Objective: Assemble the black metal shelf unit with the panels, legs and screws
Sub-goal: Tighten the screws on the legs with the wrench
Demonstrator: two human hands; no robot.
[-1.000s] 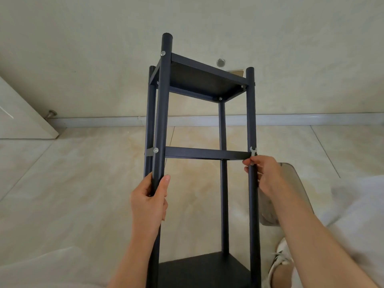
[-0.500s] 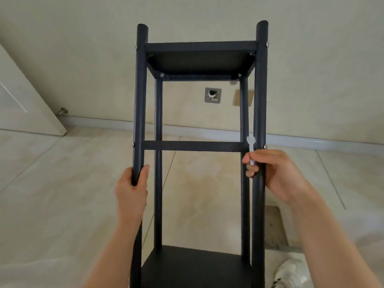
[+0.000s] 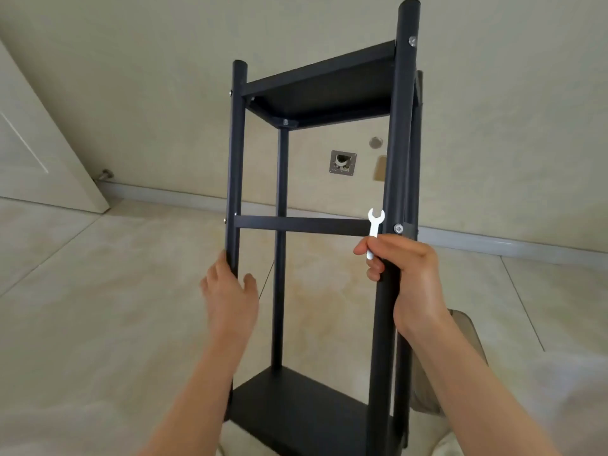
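- The black metal shelf unit stands upright on the tiled floor, close in front of the person, with top panel, middle panel and bottom panel all seated between four legs.
- Screws show at the joints, among them a bolt head on the near right leg at middle-panel height.
- The right hand wraps that leg just below the bolt, its grip clamped on both the tube and a small white spanner whose open jaw points up beside the bolt.
- The left hand rests on the near left leg, fingers loosely apart, not clamped; motion blur makes the exact contact hard to judge.
- Judgement: assembly looks nearly complete, and the step in hand is turning the frame to check or tighten joints.
- Next likely calls for steadying the frame with the left hand and setting the spanner squarely on the bolt head.
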